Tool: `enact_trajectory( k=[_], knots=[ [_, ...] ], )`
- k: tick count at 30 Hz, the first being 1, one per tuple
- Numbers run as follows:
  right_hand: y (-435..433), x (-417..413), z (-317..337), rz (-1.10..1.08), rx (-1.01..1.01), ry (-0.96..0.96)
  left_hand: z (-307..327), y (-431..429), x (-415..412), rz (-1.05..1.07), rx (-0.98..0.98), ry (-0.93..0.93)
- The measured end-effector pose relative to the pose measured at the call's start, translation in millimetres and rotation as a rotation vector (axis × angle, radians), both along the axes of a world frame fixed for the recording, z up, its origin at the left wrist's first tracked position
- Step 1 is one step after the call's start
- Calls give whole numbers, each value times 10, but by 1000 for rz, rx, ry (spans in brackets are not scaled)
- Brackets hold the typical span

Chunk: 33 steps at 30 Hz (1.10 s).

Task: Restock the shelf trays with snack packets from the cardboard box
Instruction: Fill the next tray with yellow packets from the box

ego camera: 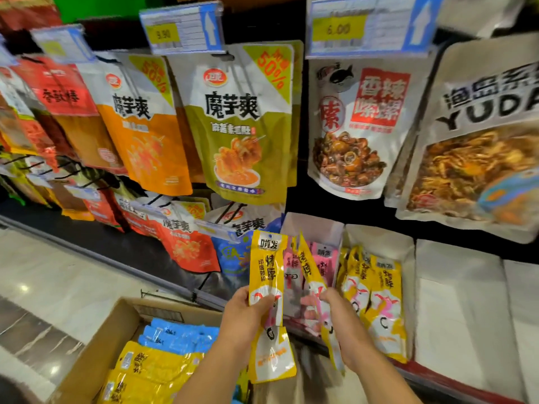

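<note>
The left hand (248, 316) clamps an upright yellow packet (267, 258); the right hand (341, 325) clamps a second packet (309, 269), tilted, nearer the yellow-packet tray (388, 237) just to its right

Retail aisle. The floor (58, 275) is of pale glossy tiles showing small bright reflections of overhead lights; a darker streaked band (35, 336) crosses its lower left part. The display unit has a black back panel (301, 126) and a grey metal rail (87, 253) along its foot. Hanging pouches (242, 121) sit in rows on wire pegs. Price holders above (blue, each with a white upward arrow) read 9.90 (182, 27) and 6.00 (367, 24).
</note>
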State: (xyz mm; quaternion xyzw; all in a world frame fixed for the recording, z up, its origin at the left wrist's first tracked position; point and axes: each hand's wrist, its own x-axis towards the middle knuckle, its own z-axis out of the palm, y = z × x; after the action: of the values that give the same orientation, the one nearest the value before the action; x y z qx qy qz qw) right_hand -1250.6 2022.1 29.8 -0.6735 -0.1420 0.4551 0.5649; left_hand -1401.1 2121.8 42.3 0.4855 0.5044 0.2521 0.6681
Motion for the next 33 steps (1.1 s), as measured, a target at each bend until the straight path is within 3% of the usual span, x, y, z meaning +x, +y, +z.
enact_trajectory(
  k=[6, 19, 33],
  knots=[
    [-274, 342, -7, -129, 145, 98, 0, -118, 415, -79, 28, -6],
    [-857, 1033, -28, -343, 105, 47, -43, -350, 1324, -322, 29, -1],
    [-1153, 1414, -183, -500, 99, 87, -526, -590, 2299, -352, 71, 231]
  ],
)
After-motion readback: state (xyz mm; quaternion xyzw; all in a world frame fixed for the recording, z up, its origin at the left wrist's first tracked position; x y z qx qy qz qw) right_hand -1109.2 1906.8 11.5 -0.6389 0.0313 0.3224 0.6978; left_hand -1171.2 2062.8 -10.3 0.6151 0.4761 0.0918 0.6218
